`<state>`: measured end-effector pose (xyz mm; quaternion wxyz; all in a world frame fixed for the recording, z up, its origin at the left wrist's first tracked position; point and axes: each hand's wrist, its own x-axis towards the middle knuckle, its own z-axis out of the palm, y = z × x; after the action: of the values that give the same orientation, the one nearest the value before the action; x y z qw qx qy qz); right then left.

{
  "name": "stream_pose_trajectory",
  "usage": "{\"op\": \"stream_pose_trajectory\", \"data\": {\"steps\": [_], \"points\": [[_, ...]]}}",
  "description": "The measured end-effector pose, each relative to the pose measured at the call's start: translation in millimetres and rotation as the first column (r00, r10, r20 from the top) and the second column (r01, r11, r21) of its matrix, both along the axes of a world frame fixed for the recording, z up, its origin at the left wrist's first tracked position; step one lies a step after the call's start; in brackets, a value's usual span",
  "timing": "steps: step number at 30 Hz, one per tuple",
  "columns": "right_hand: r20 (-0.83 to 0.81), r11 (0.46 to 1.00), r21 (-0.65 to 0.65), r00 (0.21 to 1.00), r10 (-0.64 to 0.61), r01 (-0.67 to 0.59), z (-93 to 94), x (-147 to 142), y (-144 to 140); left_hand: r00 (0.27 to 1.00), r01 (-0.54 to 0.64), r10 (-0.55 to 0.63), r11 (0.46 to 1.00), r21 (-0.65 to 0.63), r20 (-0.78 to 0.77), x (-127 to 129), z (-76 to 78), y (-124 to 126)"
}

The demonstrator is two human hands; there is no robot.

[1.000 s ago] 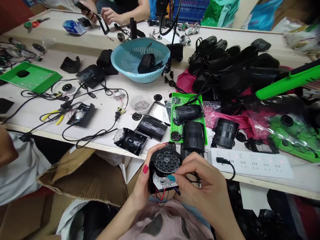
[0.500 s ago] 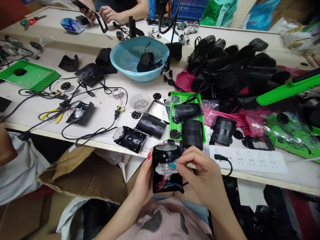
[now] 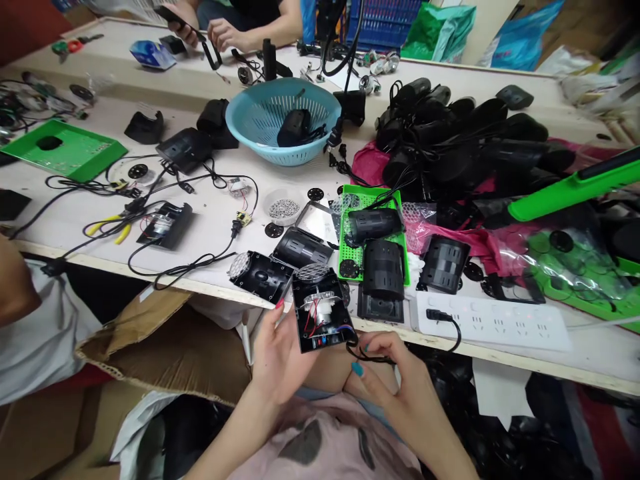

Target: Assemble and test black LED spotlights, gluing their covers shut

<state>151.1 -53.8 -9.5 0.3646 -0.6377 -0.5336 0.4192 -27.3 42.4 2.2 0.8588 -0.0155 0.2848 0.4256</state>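
Observation:
My left hand (image 3: 280, 353) is closed around the lower left side of an open black housing half (image 3: 300, 320). Inside the housing sit a clear disc (image 3: 320, 297), a white motor part (image 3: 324, 310) and red wires. A round mesh grille (image 3: 313, 272) caps its far end. From its near right corner a black power cord (image 3: 370, 357) runs toward my right hand (image 3: 395, 373). That hand's thumb and forefinger are apart, with the cord passing between them. Beside the held piece, another open housing half (image 3: 263, 277) with a grille lies on the table edge.
A green basket (image 3: 343, 250) carries black housings. A white power strip (image 3: 500, 323) lies at the front right. Behind are a blue colander (image 3: 235, 127), a bowl of screws (image 3: 284, 210) and a heap of black devices (image 3: 460, 127). A co-worker's hands (image 3: 225, 33) hold a black part opposite.
My right hand has left the inside of the housing and moved down to its cord, fingers parting. The housing has shifted slightly up and left in my left hand, tilting flatter.

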Motion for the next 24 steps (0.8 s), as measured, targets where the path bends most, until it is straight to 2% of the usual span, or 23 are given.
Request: {"op": "stream_pose_trajectory", "data": {"steps": [4,7,10,12,15,18,24], "points": [[0.086,0.998,-0.063,0.996,-0.005,0.011,-13.5,-14,-9,1.0,-0.016,0.016,0.999,0.033,-0.017,-3,-4.2,-4],[0.101,0.999,0.052,0.995,-0.011,0.006,-14.6,-17,-10,0.996,0.045,-0.037,0.994,0.099,-0.079,-4,-5.2,-6],[0.171,0.967,0.253,0.985,-0.014,-0.03,-4.6,-13,-10,0.987,0.075,-0.048,0.981,0.18,-0.15,-1,-4.8,-8],[0.262,0.936,0.328,0.964,0.04,-0.128,5.7,-8,-10,0.985,0.063,-0.026,0.975,0.212,-0.171,1,-4.8,-7],[0.425,0.898,0.341,0.898,0.116,-0.277,20.6,0,-8,0.983,0.043,-0.001,0.973,0.226,-0.181,2,-5.5,-6],[0.567,0.868,0.334,0.814,0.127,-0.367,31.2,6,-5,0.986,0.033,0.004,0.975,0.219,-0.167,2,-6.6,-5],[0.695,0.855,0.38,0.719,-0.013,-0.353,43.9,13,5,0.998,0.014,-0.002,0.979,0.203,-0.058,2,-7.5,-5]]}}
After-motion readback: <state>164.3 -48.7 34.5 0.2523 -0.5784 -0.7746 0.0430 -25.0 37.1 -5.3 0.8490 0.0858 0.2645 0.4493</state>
